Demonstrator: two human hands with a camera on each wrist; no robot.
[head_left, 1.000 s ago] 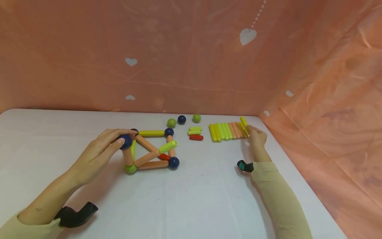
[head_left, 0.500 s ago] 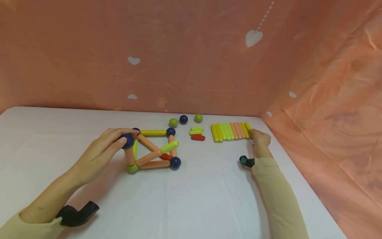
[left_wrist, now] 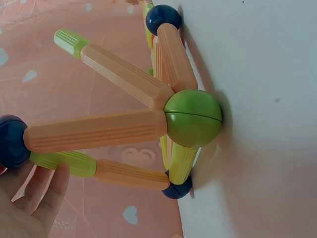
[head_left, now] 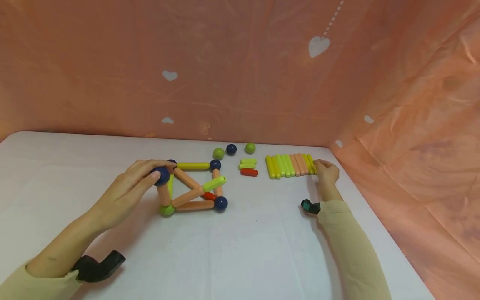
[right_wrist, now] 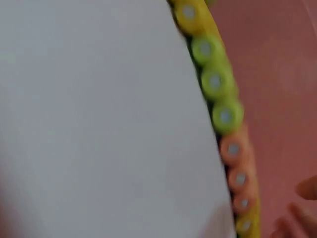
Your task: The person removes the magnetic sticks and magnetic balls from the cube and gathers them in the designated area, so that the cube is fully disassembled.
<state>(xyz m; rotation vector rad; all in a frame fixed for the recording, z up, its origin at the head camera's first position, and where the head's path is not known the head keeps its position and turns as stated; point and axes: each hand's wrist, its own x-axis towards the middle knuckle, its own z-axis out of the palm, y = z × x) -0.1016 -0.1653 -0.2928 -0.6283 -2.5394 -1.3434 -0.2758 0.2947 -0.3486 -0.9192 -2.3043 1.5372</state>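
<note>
My left hand (head_left: 121, 191) holds a dark blue ball (head_left: 161, 176) on top of an upright orange stick (head_left: 163, 195). In the left wrist view, its fingers (left_wrist: 55, 191) also touch a light green stick (left_wrist: 74, 164) beside that ball. The ball-and-stick frame (head_left: 193, 205) stands on the table, with a green ball (left_wrist: 193, 118) at its near corner. At the right end of a stick row, my right hand (head_left: 327, 173) is beside the last yellow sticks (head_left: 309, 163). Its partly visible fingertips look spread apart in the right wrist view.
Two green balls and one dark blue ball (head_left: 231, 149) lie behind the frame. Short green sticks (head_left: 247, 166) and a short red stick (head_left: 249, 172) lie between frame and row. A pink cloth (head_left: 240, 75) hangs behind the white table (head_left: 247, 250).
My right hand has lowered a tilted yellow stick to the right end of the row, where it now lies alongside the others. The left hand keeps its hold on the dark blue ball.
</note>
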